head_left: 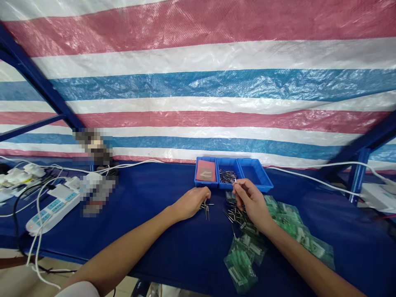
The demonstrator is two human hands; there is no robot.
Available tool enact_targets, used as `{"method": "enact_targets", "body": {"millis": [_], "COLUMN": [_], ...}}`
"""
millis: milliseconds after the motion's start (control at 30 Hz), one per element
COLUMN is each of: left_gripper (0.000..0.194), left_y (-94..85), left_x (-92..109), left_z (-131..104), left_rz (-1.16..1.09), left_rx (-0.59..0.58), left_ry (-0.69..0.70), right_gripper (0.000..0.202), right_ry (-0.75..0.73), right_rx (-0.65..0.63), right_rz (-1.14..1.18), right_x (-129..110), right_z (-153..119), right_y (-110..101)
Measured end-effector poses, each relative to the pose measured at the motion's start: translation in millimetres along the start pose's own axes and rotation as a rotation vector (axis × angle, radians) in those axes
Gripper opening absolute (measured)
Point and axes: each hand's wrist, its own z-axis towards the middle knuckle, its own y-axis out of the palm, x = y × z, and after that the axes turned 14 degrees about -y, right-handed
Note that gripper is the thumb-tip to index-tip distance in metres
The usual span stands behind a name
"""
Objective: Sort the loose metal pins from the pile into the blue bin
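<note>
Right hand point(254, 206): thumb and forefinger meet at the near edge of the middle tray, pinched, as far as I can make out, on a thin metal pin point(235, 180).
Left hand point(188, 203): curled low over the surface point(145, 185), fingertips beside a small cluster of pins point(207, 212); I can't tell whether they've closed on one.
Handling: the pins look light, stiff and smooth, so probably slippery rather than fragile; I'd take one by mid-shank, between fingertip pads.
Dark pile: more pins point(237, 215) lie loose beneath and left of the right hand.
Blue trays: three side by side beyond the hands; the left tray point(205, 184) has a pink sheet point(201, 163), the middle tray point(238, 165) a heap of pins point(227, 177), the right tray point(255, 171) sits at the end.
Green packets: some near point(241, 266), others right of the forearm point(289, 218).
Far left: a white power strip point(54, 212).
Behind: striped sheeting point(198, 86).
</note>
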Motion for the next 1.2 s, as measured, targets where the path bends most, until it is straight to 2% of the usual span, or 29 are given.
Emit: {"method": "enact_targets", "body": {"millis": [433,833,1200], "left_gripper": [0.017,0.021,0.023], "left_y": [-0.4,2.3,-1.4], "left_x": [-2.2,-4.7,-0.5], "left_z": [-1.2,1.0,2.0], "left_rz": [-0.018,-0.02,-0.047], "left_rx": [-0.004,0.022,0.02], "left_ry": [0.007,0.036,0.017], "right_gripper": [0.033,0.033,0.034], "right_ry": [0.02,-0.021,-0.008], "right_rx": [0.031,-0.037,-0.052], "right_rz": [0.052,-0.063,-0.071], "right_x": [-1.1,-0.5,-2.0], "right_z": [0.6,-4.0,-4.3], "right_y": [1.0,0.6,0.8]}}
